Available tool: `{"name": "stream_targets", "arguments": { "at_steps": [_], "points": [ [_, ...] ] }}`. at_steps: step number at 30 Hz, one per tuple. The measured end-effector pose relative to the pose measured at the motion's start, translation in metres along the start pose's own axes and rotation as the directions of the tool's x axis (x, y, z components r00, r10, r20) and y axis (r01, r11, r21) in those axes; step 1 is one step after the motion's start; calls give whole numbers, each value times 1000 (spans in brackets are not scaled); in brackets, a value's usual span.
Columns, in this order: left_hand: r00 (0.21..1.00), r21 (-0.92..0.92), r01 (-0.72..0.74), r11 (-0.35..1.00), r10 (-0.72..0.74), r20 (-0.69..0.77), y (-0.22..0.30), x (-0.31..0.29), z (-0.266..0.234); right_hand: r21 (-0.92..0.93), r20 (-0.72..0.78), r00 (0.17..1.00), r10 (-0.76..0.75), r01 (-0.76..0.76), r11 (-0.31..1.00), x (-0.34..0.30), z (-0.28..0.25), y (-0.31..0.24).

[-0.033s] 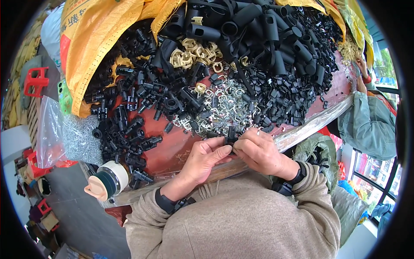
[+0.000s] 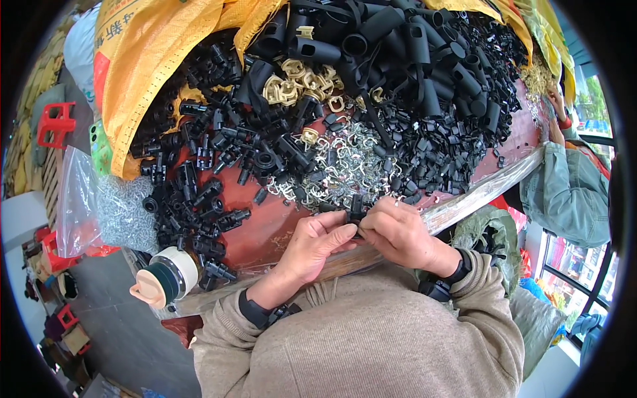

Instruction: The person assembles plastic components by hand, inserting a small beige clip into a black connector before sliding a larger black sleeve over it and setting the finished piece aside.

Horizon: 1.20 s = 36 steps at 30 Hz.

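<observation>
Close together at the table's front edge, both my hands work on one small black plastic part [image 2: 356, 205]. My left hand [image 2: 320, 244] pinches it from the left between thumb and fingers. From the right, my right hand [image 2: 395, 232] has its fingertips pressed against the same part; whether they also hold something smaller is hidden. Just beyond my fingers lies a heap of small silvery metal clips [image 2: 345, 166]. Assembled black plastic fittings [image 2: 192, 189] are piled to the left, and small black plastic pieces [image 2: 431, 146] to the right.
Black tubes [image 2: 417, 43] and cream plastic rings [image 2: 292, 83] lie at the back of the red table [image 2: 265, 232]. A clear bag of screws [image 2: 126, 209] and a lidded bottle [image 2: 166, 275] stand at left. A wooden rail [image 2: 484, 189] edges the table. Another person's sleeve [image 2: 567, 196] is at far right.
</observation>
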State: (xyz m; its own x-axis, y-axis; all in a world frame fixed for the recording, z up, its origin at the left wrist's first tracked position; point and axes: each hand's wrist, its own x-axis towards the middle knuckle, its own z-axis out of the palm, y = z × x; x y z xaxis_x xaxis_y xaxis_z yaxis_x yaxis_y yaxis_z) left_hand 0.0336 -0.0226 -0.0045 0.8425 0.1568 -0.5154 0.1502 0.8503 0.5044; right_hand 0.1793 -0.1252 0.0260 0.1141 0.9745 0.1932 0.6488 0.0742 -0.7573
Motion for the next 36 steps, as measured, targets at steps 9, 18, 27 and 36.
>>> {"name": "stream_targets", "arguments": {
  "at_steps": [9,18,27,36],
  "points": [
    [998,17,-29,999,29,50,6,-14,-9,424,244,948,203,-293,857,28,-12,6],
    [993,-31,-113,993,114,32,12,-16,-11,-600,136,969,-207,247,761,106,13,53],
    [986,-129,-157,979,147,-82,8,-12,-16,189,11,968,251,-248,950,67,-11,36],
    [992,-113,-120,986,116,-47,0,-8,-9,655,253,905,342,-421,628,18,-4,2]
  ]
}}
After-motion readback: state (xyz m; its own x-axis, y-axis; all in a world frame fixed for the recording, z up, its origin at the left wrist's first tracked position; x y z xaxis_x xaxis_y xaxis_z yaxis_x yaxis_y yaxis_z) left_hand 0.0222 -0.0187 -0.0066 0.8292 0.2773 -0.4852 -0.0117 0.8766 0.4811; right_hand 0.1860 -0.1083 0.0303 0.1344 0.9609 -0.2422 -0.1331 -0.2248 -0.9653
